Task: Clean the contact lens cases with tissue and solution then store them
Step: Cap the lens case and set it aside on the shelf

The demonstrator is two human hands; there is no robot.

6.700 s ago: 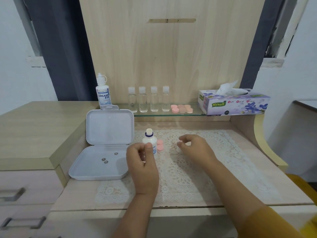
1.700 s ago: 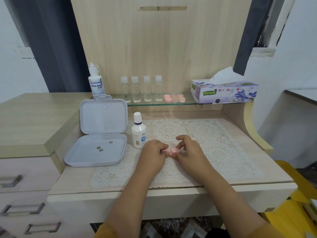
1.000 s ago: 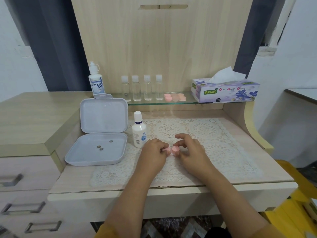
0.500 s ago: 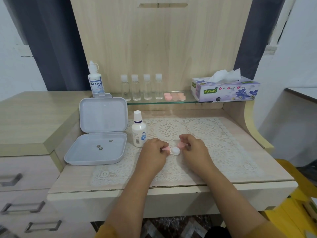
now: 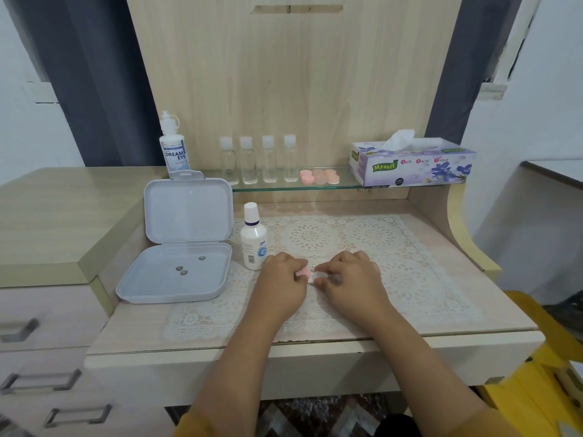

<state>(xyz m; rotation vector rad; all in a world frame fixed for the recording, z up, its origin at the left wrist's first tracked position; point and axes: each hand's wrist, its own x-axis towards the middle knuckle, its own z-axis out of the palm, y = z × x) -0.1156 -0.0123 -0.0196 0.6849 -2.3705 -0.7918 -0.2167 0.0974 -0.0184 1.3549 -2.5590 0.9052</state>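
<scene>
While both hands work at the middle of the lace mat, the scene reads as follows.

Progress: judged early. A person has one pink contact lens case (image 5: 304,272) in hand on the lace mat (image 5: 394,247). No tissue is out of the tissue box (image 5: 413,165), and the small solution bottle (image 5: 254,244) stands capped just left of the hands.

Left to do: judged to be opening the case fully, wetting it with solution, wiping it with tissue, repeating this for the other pink cases (image 5: 320,177) on the glass shelf (image 5: 347,184), and storing them all.

Storage: an open grey box (image 5: 176,272) lies at the left of the desk, lid propped up. Three small dark round bits sit in its base; no case is inside.

Left hand (image 5: 280,288): knuckles up, resting on the mat, fingers curled in and pinching the pink part of the case.

Right hand (image 5: 350,282): knuckles up, fingertips curled toward the left hand, pinching a whitish part (image 5: 318,275) next to the pink one. Whether this is a cap or the case body cannot be told.

Hands together: fingertips nearly meet over the case, wrists apart.

Also present: a larger solution bottle (image 5: 174,151) and four clear small bottles (image 5: 257,160) stand on the shelf.
</scene>
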